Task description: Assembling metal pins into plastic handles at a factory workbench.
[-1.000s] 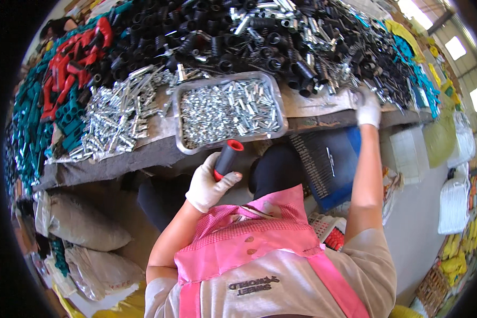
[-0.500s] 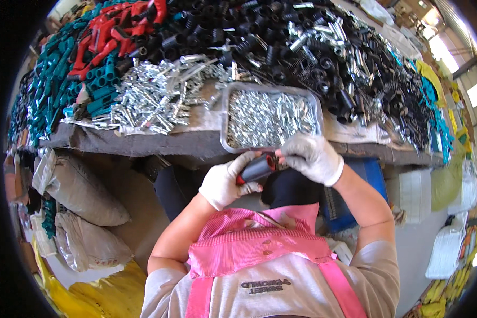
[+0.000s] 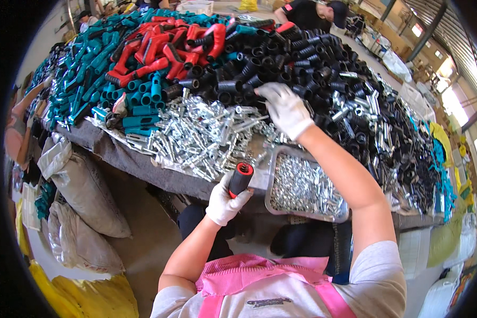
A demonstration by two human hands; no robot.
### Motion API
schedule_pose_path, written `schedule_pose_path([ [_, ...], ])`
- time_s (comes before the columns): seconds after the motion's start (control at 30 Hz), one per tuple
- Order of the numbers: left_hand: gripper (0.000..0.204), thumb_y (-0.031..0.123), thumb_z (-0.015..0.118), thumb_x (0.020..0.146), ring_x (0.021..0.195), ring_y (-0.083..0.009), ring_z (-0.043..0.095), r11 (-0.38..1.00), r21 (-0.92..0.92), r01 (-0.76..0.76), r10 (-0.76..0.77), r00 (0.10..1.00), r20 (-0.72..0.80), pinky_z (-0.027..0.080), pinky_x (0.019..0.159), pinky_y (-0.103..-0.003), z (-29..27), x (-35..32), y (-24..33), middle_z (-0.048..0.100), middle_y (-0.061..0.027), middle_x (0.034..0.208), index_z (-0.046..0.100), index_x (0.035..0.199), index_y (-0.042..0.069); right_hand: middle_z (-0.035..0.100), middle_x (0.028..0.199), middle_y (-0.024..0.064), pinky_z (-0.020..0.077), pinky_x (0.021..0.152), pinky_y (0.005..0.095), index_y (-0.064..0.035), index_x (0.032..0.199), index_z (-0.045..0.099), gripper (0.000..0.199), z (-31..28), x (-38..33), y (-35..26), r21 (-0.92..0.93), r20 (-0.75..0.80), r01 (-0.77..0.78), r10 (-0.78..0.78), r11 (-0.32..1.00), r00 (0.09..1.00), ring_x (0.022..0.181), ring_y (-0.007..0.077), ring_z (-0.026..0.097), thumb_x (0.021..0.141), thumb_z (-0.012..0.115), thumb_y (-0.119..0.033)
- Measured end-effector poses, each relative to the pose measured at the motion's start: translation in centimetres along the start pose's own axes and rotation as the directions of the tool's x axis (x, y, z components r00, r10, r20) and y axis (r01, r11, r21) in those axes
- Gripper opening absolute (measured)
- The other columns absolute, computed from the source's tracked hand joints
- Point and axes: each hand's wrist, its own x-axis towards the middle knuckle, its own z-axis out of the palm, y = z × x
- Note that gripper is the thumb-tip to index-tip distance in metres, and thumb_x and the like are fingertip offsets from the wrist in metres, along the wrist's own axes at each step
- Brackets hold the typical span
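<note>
My left hand (image 3: 223,205), in a white glove, is wrapped round a black and red cylindrical handle (image 3: 241,182) and holds it nearly upright above the table's front edge. The handle's red-rimmed top end faces up, with a small dark piece in its middle. My right hand (image 3: 289,111), also gloved in white, is stretched over the pile of black ribbed plastic sleeves (image 3: 230,87). Its fingers reach out to the left, and I see nothing held in them. Below the right forearm stands a clear plastic tub (image 3: 273,204) full of small silvery metal parts.
Shiny metal rods (image 3: 196,140) lie heaped left of the tub. Behind them are red grip-shaped parts (image 3: 156,50) and teal housings (image 3: 98,69). White sacks (image 3: 85,191) stand on the floor at left. Another person (image 3: 310,15) is bent over the far side of the table.
My right hand has left the handle's end and moved forward over the black sleeves. My left hand still holds the handle, now more upright. The view has tilted up, showing more of the table.
</note>
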Motion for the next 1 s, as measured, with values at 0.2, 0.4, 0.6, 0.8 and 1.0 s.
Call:
schedule_pose_path([
  [0.2, 0.039, 0.015, 0.071, 0.075, 0.060, -0.0068, 0.047, 0.955, -0.229, 0.190, -0.179, 0.982, 0.066, 0.041, 0.055, -0.023, 0.0, 0.3, 1.1, 0.052, 0.0019, 0.076, 0.053, 0.108, 0.007, 0.051, 0.130, 0.0094, 0.0334, 0.102, 0.0435, -0.0183, 0.118, 0.057, 0.032, 7.6, 10.4, 6.1, -0.391, 0.153, 0.183, -0.132, 0.902, 0.979, 0.124, 0.0264, 0.043, 0.087, 0.049, -0.023],
  [0.4, 0.039, 0.013, 0.073, 0.074, 0.078, -0.0107, 0.049, 0.972, -0.145, 0.184, -0.179, 0.983, 0.047, 0.044, 0.074, -0.028, -0.9, 0.2, 1.0, 0.055, -0.0001, 0.087, 0.055, 0.108, 0.004, 0.062, 0.104, 0.0067, 0.0424, 0.087, 0.0420, -0.0223, 0.103, 0.065, 0.023, 5.6, 10.3, 9.4, -0.596, 0.378, 0.163, 0.095, 0.786, 0.921, 0.105, 0.0246, 0.055, 0.082, 0.055, -0.029],
  [0.6, 0.040, 0.017, 0.074, 0.073, 0.078, -0.0115, 0.051, 0.984, -0.120, 0.129, -0.120, 0.989, 0.081, 0.045, 0.075, -0.029, -1.1, 0.6, 0.7, 0.058, -0.0029, 0.084, 0.056, 0.107, 0.004, 0.057, 0.115, 0.0069, 0.0371, 0.097, 0.0427, -0.0199, 0.100, 0.068, 0.022, -2.8, 2.9, 20.2, -0.743, 0.210, -0.133, 0.418, 0.656, 0.884, 0.112, 0.0271, 0.051, 0.082, 0.059, -0.028],
  [0.8, 0.033, 0.015, 0.073, 0.073, 0.073, -0.0104, 0.050, 0.977, -0.114, 0.183, -0.175, 0.982, 0.074, 0.045, 0.070, -0.027, -1.3, 0.6, 0.4, 0.056, -0.0002, 0.080, 0.056, 0.101, 0.005, 0.058, 0.118, 0.0114, 0.0406, 0.098, 0.0381, -0.0140, 0.108, 0.064, 0.029, 0.8, 7.2, 18.4, -0.338, 0.106, -0.211, 0.260, 0.917, 0.960, 0.112, 0.0296, 0.053, 0.083, 0.048, -0.013],
  [1.0, 0.031, 0.006, 0.071, 0.073, 0.068, -0.0065, 0.054, 0.930, -0.281, 0.236, -0.228, 0.972, 0.059, 0.047, 0.066, -0.024, -0.7, 0.5, 0.4, 0.060, 0.0013, 0.076, 0.055, 0.099, 0.006, 0.048, 0.134, 0.0150, 0.0383, 0.103, 0.0397, -0.0163, 0.133, 0.046, 0.050, 3.8, 8.4, 20.7, -0.397, 0.307, -0.487, 0.613, 0.778, 0.728, 0.122, 0.0318, 0.048, 0.085, 0.043, -0.005],
])
